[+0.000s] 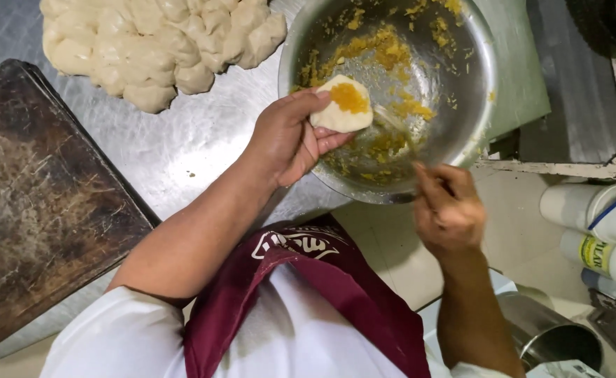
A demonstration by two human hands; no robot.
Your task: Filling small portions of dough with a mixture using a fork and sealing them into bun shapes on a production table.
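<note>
While the left hand (pixel 287 140) is cupping a filled dough piece (pixel 341 105) over the steel bowl (pixel 476 105), the right hand (pixel 448 206) is pinching a utensil handle (pixel 400 123).

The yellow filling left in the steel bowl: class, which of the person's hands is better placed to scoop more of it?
Probably the right hand: it already holds a utensil dipped in the steel bowl, while the left hand is occupied cupping the dough piece.

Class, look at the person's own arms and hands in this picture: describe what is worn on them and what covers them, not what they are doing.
Both hands are bare: no gloves, rings or watch show on the left hand or the right hand. The forearms are uncovered. White short sleeves end near the elbows. A maroon apron with a white emblem hangs over the white shirt.
</note>
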